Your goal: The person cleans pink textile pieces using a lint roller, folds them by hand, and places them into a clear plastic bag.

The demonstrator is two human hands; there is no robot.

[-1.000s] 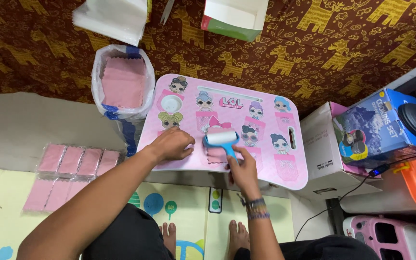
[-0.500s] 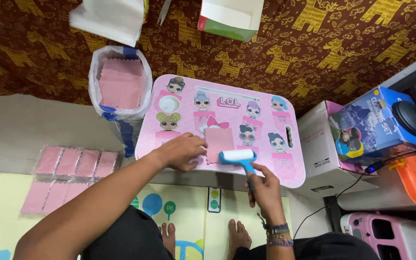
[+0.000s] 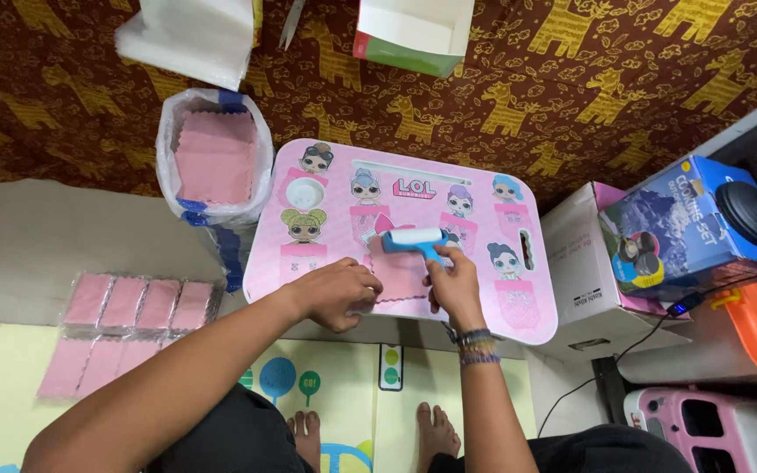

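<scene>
One pink cloth [image 3: 400, 278] between fingers [image 3: 363, 289]

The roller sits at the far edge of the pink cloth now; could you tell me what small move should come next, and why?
Probably draw the roller toward the body across the cloth. The right hand holds its handle with the drum at the cloth's far edge, and the left hand pins the left edge flat on the table.
</scene>
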